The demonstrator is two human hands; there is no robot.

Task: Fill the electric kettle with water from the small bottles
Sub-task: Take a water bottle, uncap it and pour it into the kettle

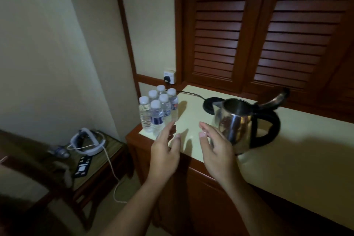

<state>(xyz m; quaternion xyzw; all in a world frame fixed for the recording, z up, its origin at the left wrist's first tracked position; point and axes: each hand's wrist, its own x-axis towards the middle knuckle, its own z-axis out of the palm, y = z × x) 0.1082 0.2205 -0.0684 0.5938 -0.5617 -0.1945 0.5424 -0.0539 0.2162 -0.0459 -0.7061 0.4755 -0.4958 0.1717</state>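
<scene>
Both hands mid-frame over surface point(191, 120), fingers loosely spread, holding nothing. Left hand point(164, 151) near bottles point(157, 113); right hand point(216, 149) beside open kettle point(239, 120).

Single head-worn wide-angle view, forward and down, close above the counter point(298, 140), kettle point(236, 126) just right of centre

Hotel-type rm — louvred wood doors point(258, 30), kettle point(236, 126) & bottles point(157, 110) on counter point(306, 140).
</scene>
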